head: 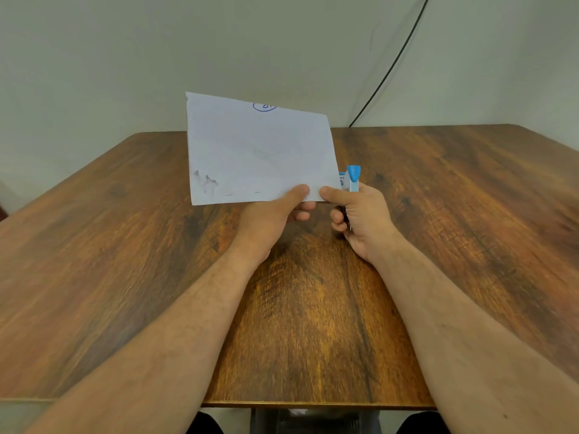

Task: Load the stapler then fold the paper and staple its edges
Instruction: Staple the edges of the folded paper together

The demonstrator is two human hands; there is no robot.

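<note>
Bare table (125,245) all around

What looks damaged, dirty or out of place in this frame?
The paper, held up by the left hand and right hand, has dark smudges near its lower left corner. The right hand also grips the blue stapler. Nothing else stands out.
</note>
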